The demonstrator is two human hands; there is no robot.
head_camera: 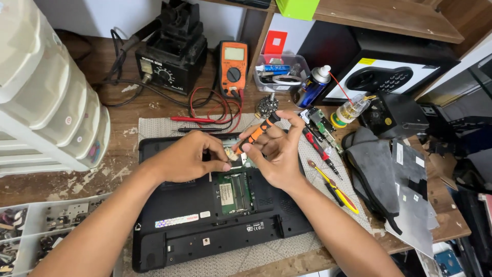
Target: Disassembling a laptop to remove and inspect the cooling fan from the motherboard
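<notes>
**Both hands meet over the open laptop bay**

Right now your right hand (277, 149) is raised above the black laptop (205, 225), wrist bent inward, fingers curled closed around an orange-handled screwdriver (258, 132) that slants down toward the laptop's rear edge. Your left hand (192, 156) reaches in from the other side, palm down on the laptop's underside, thumb and forefinger pinched together next to the screwdriver's tip; whether they grip a small part there, you cannot tell.

Just in front of both hands, one open bay in the laptop shows a green memory board (233, 192).

Count around the laptop: two more screwdrivers to its right, one red-and-black (319, 150) and one yellow-handled (335, 187); one orange multimeter (233, 67) behind it; one soldering station (169, 54) behind it too; one spray can (310, 86) behind and to the right; one grey cloth (371, 164) further right.
</notes>
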